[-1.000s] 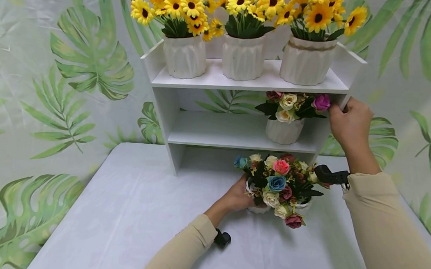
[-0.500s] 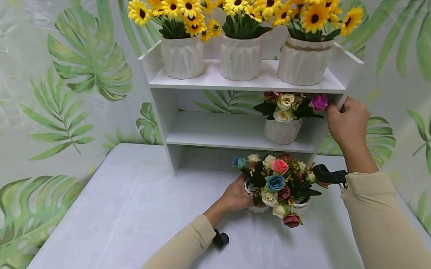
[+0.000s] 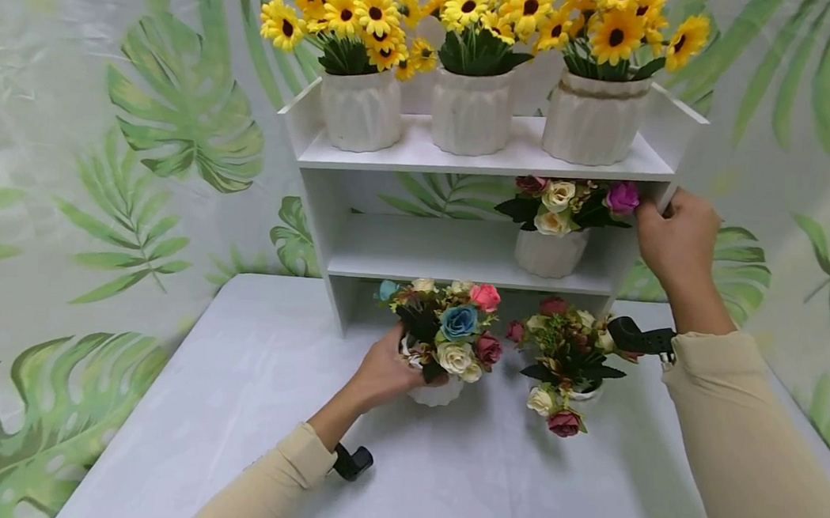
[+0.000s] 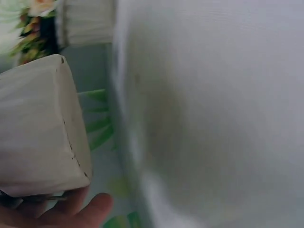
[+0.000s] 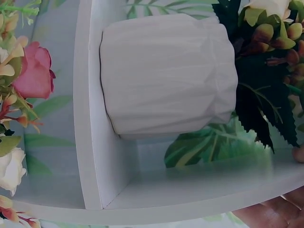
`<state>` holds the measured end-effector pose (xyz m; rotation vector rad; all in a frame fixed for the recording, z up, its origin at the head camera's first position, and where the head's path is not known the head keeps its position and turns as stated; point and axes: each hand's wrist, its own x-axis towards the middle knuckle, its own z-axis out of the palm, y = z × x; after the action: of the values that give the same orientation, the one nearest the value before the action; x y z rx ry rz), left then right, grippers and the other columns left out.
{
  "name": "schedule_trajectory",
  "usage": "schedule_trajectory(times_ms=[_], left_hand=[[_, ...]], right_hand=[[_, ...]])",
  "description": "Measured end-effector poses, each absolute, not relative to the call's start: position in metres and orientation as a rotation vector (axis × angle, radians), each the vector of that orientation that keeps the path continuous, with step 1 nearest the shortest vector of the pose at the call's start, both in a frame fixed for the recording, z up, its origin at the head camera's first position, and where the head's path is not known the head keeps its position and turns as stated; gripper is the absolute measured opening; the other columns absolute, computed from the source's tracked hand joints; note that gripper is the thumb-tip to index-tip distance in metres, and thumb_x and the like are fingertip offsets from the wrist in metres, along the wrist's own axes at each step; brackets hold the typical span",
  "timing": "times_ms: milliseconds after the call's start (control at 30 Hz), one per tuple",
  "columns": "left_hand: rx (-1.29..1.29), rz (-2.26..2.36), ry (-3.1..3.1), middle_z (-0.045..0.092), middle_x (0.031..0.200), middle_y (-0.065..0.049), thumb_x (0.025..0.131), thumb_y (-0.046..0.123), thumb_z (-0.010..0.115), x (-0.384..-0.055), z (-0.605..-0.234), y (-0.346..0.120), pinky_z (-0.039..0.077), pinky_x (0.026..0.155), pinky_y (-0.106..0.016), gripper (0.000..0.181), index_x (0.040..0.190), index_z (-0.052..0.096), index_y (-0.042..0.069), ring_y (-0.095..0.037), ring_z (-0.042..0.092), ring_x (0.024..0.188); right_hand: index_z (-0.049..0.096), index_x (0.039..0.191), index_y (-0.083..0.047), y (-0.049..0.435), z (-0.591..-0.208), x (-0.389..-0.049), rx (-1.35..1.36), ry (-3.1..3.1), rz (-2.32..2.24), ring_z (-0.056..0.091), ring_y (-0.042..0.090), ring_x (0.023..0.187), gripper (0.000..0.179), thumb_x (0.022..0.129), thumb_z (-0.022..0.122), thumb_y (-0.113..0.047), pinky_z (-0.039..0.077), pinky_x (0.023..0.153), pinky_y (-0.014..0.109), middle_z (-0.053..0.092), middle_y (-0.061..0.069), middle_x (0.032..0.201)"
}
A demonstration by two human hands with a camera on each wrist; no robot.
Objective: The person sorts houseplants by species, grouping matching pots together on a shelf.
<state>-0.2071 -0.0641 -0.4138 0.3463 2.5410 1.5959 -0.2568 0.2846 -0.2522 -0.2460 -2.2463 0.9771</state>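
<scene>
My left hand point(image 3: 382, 376) grips a white ribbed flowerpot point(image 3: 438, 391) planted with blue, cream and pink artificial roses, in front of the shelf's lower opening. In the left wrist view the underside of this pot point(image 4: 33, 133) shows, raised off the white cloth, with fingers along its side. My right hand point(image 3: 680, 239) holds the upper right side panel of the white shelf unit point(image 3: 423, 248), thumb on the inner side. Close by that hand, a potted rose arrangement point(image 3: 549, 253) stands on the middle shelf; its pot point(image 5: 168, 78) fills much of the right wrist view.
On the table at right stands another potted bunch of dark red and cream roses point(image 3: 569, 356). Three white pots of yellow daisies point(image 3: 363, 113) line the top shelf. A white cloth point(image 3: 235, 406) covers the table, with a leaf-print backdrop point(image 3: 181, 118) behind.
My left hand has carried the pot of blue and pink roses leftward, away from the dark red rose pot it overlapped before. The right hand keeps its hold on the shelf panel.
</scene>
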Motion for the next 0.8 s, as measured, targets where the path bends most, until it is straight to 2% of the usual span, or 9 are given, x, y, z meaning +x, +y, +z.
schedule_trajectory(times_ms=[133,367,800], left_hand=[[0.274,1.696,2.473,0.055,0.146,-0.006,0.069,0.026,0.091,-0.202,-0.399,-0.079,0.043,0.111,-0.051,0.092,0.147,0.043,0.023,-0.029,0.05,0.137],[0.214,1.798,2.42,0.053,0.147,-0.003,0.069,0.019,0.091,-0.199,-0.381,-0.086,0.044,0.111,-0.051,0.091,0.146,0.044,0.025,-0.025,0.048,0.139],[0.278,1.768,2.481,0.054,0.145,0.001,0.07,0.026,0.09,-0.204,-0.361,-0.081,0.043,0.111,-0.051,0.086,0.144,0.044,0.028,-0.022,0.048,0.138]], right_hand=[[0.051,0.056,-0.013,0.288,-0.253,-0.256,-0.247,-2.244,0.975,0.039,0.004,0.053,0.034,0.09,0.052,-0.018,0.033,0.045,0.022,0.037,-0.029,0.044],[0.052,0.059,-0.011,0.287,-0.253,-0.257,-0.25,-2.262,0.97,0.041,0.005,0.055,0.033,0.091,0.052,-0.019,0.034,0.046,0.021,0.038,-0.028,0.046],[0.05,0.057,-0.013,0.286,-0.253,-0.257,-0.265,-2.267,0.968,0.042,0.006,0.056,0.035,0.091,0.052,-0.019,0.034,0.046,0.022,0.04,-0.028,0.047]])
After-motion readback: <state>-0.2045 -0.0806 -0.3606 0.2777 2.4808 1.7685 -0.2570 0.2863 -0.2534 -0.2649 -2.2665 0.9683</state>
